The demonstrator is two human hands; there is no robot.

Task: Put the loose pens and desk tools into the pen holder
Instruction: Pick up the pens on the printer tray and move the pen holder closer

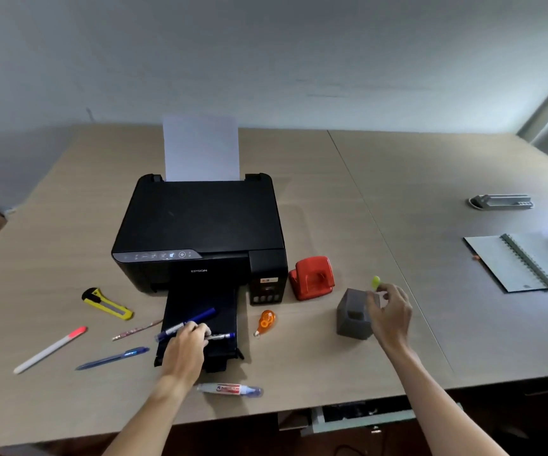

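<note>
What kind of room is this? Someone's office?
Most likely an office or study desk. A black printer loaded with paper sits on a wide wooden table, with a red hole punch, a spiral notebook and scattered pens around it.

On the counter (381, 179), the left hand (185, 350) closes on a blue pen (185, 323) over the printer (200, 232) tray. Right of the printer, the right hand (391, 311) holds a green-tipped item (376, 282) at the grey pen holder (353, 314). A yellow cutter (106, 303) lies left of the printer.
</note>
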